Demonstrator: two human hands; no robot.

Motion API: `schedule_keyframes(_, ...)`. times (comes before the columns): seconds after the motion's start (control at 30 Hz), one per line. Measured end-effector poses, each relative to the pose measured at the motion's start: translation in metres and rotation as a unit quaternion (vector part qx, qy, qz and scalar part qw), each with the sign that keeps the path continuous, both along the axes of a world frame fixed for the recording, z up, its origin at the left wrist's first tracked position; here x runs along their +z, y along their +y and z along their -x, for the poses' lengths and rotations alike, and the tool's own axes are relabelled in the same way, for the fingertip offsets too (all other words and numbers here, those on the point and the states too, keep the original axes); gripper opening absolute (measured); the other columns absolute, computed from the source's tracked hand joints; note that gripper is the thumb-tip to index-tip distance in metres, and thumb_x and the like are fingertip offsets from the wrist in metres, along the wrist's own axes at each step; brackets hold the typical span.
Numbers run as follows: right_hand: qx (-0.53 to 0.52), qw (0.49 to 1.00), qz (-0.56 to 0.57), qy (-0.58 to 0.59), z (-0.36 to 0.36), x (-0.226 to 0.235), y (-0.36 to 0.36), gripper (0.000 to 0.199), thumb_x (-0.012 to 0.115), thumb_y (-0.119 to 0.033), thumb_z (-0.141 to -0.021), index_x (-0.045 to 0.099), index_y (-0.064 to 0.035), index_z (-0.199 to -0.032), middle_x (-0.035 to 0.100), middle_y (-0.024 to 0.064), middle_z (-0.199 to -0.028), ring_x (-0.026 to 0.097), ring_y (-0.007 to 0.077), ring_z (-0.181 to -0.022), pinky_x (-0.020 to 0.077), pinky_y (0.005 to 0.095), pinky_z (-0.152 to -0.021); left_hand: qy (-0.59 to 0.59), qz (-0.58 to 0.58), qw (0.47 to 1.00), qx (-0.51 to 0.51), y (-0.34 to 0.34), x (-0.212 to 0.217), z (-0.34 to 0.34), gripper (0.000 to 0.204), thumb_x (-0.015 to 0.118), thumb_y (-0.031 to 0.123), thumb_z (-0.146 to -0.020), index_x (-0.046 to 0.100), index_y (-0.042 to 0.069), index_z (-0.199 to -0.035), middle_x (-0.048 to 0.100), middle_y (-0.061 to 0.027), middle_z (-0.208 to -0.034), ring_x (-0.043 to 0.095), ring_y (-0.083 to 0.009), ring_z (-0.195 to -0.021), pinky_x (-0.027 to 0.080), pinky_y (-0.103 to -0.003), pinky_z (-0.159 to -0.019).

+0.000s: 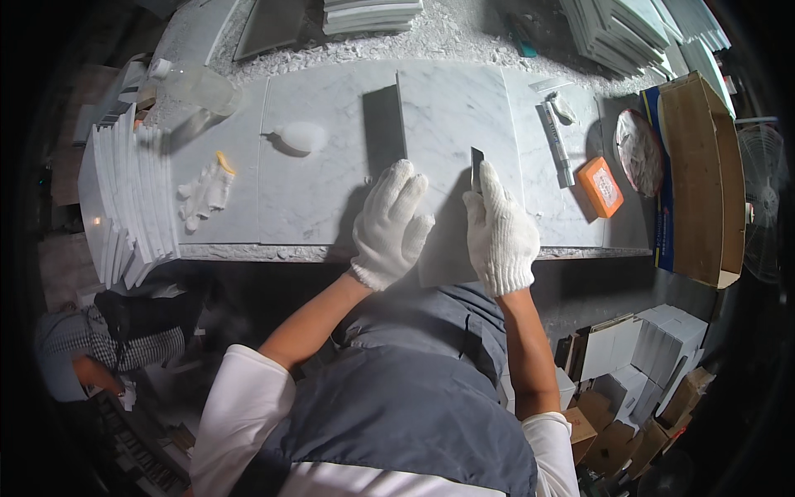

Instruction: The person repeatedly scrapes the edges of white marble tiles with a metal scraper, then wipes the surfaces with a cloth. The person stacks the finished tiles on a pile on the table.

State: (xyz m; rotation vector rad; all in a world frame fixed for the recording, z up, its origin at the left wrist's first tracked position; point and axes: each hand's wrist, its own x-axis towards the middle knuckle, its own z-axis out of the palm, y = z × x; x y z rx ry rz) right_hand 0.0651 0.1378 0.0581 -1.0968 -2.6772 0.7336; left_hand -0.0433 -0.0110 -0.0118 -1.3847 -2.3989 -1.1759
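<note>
Matt white knitted-cloth gloves point(505, 273) on left hand point(389, 222) and right hand point(498, 225), thin, dark, smooth metal blade point(476, 164), grey-veined white rectangular tile point(455, 108) with smooth stone-like face, translucent rounded plastic bottle point(199, 89) with glossy highlights, brown rectangular box point(696, 182) of matt cardboard.

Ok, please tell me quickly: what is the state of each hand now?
Left hand: open, at the left edge of the tile.
Right hand: closed, holding a blade.
</note>
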Motion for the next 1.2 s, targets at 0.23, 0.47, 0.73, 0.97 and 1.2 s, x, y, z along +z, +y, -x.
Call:
schedule_keyframes(0.23,0.028,0.999,0.026,0.025,0.008,0.005,0.007,0.047,0.070,-0.024,-0.097,0.063,-0.0090,-0.141,0.076,0.0179,-0.106,0.075,0.0362,-0.091,0.0590,0.0429,-0.080,0.012,0.001,1.000,-0.002,0.000,-0.005,0.001,0.049,0.060,0.030,-0.098,0.064,0.001,-0.137,0.056,-0.0217,-0.147,0.058,-0.0418,-0.131,0.051,-0.047,-0.108)
schedule_keyframes(0.47,0.031,0.998,0.042,-0.023,0.022,0.007,0.001,0.047,0.067,-0.023,-0.098,0.061,-0.0086,-0.143,0.076,0.0170,-0.108,0.075,0.0388,-0.092,0.0592,0.0451,-0.081,0.022,0.009,1.000,-0.007,-0.001,-0.006,0.002,0.048,0.063,0.033,-0.098,0.066,0.004,-0.137,0.056,-0.0218,-0.145,0.059,-0.0444,-0.129,0.052,-0.049,-0.106)
schedule_keyframes(0.73,0.021,0.994,0.105,-0.007,0.016,0.012,0.007,0.051,0.068,-0.023,-0.098,0.059,-0.0066,-0.145,0.075,0.0192,-0.115,0.074,0.0364,-0.101,0.0586,0.0433,-0.085,0.020,-0.004,1.000,-0.009,-0.002,-0.007,0.003,0.049,0.059,0.030,-0.100,0.063,0.001,-0.139,0.056,-0.0224,-0.148,0.059,-0.0419,-0.132,0.052,-0.047,-0.107)
schedule_keyframes(0.97,0.043,0.997,0.064,-0.007,0.044,0.000,-0.002,0.042,0.067,-0.022,-0.097,0.064,-0.0109,-0.138,0.075,0.0187,-0.110,0.073,0.0395,-0.095,0.0579,0.0452,-0.083,-0.042,-0.012,0.999,0.029,0.002,-0.004,-0.002,0.053,0.063,0.038,-0.099,0.064,0.002,-0.139,0.061,-0.0243,-0.140,0.061,-0.0432,-0.128,0.054,-0.047,-0.105)
schedule_keyframes(1.2,-0.023,0.988,0.143,0.056,0.011,0.007,0.020,0.046,0.068,-0.015,-0.097,0.063,-0.0125,-0.142,0.076,0.0193,-0.109,0.075,0.0366,-0.096,0.0586,0.0439,-0.083,-0.001,-0.032,0.999,0.013,0.000,-0.004,-0.001,0.047,0.063,0.032,-0.098,0.066,0.002,-0.135,0.061,-0.0228,-0.140,0.063,-0.0408,-0.127,0.054,-0.045,-0.105)
